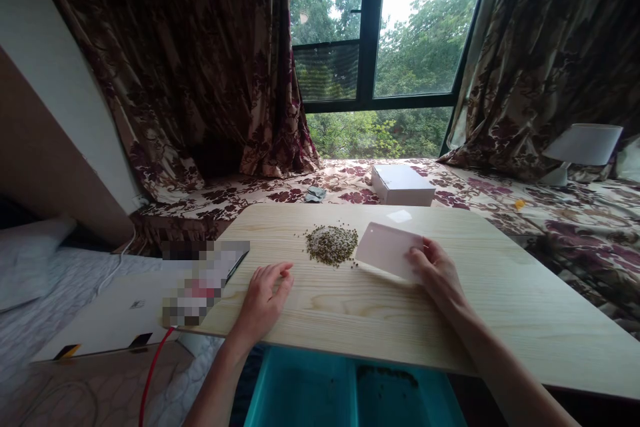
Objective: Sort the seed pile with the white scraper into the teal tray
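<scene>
"Where's the pile of green and white grains [331,245]?"

"On the wooden tabletop [350,320]. Call the pile the clock's centre, with twelve towards the window [420,33]."

"And the right hand [437,265]?"

"Between three and four o'clock, its thumb and fingers pinching the right end of a pale, tilted card [386,252]. The card's other end reaches close to the grains at three."

"The left hand [264,300]?"

"Near eight, fingers loosely together, thumb spread from them. I can't tell whether it touches the wood."

"What's at six?"

"A divided teal tray [300,390], below the table's near edge, dark bits [390,375] in its right compartment."
</scene>
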Demonstrator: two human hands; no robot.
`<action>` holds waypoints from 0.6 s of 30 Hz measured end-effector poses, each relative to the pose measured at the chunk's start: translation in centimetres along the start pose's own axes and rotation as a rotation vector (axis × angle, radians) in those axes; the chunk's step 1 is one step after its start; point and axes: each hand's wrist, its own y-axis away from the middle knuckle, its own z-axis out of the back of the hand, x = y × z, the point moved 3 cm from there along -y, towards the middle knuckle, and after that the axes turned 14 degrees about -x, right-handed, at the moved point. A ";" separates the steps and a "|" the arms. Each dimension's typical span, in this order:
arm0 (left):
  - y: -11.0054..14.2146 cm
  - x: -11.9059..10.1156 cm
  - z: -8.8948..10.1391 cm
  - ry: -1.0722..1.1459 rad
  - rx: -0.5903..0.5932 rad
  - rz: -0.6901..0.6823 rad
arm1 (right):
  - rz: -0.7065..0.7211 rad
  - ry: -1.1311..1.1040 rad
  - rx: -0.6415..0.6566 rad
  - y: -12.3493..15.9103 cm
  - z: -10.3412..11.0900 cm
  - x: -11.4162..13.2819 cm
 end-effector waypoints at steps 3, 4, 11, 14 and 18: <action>0.0 0.0 0.0 0.002 0.007 0.001 | -0.003 -0.011 0.023 0.1 -0.2 0.1; 0.0 0.0 0.0 0.002 0.011 0.004 | -0.005 -0.010 0.030 0.1 -0.3 0.1; 0.0 -0.1 0.0 0.009 0.026 0.010 | -0.004 0.006 0.020 0.1 0.0 -0.1; 0.0 -0.1 0.0 0.006 0.017 0.004 | 0.003 -0.001 0.018 0.1 -0.1 -0.1; 0.0 0.0 0.0 0.001 0.014 0.001 | 0.025 -0.011 0.031 0.0 -0.5 -0.2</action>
